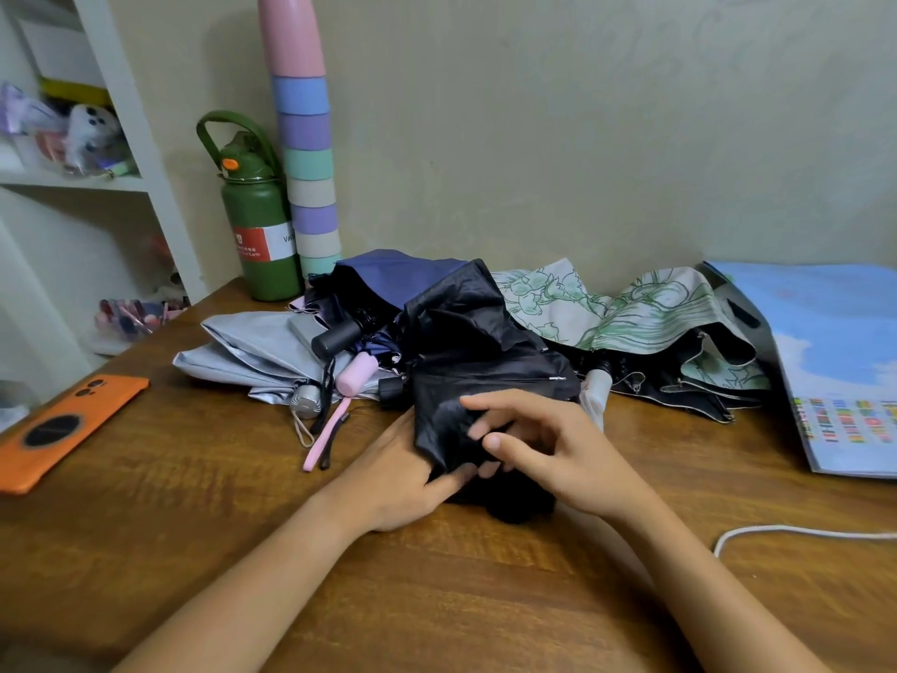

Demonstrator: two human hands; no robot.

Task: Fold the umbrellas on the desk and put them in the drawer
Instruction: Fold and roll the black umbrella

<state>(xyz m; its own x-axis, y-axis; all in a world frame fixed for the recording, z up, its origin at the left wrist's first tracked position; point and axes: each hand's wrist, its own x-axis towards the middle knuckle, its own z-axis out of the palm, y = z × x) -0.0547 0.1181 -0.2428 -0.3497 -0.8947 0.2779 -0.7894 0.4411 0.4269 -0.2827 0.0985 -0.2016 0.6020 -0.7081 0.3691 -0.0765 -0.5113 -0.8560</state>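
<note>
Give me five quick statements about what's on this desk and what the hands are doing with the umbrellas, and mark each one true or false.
1. Both hands are on the black umbrella. True: the left hand and right hand hold its fabric at the near end.
2. The orange phone lies under the umbrellas. False: it lies apart, on the desk's left edge.
3. The green bottle stands upright by the wall. True.
4. The floral umbrella is neatly folded. False: its canopy lies loose and spread.
5. The grey umbrella lies right of the black one. False: it lies to the left.
</note>
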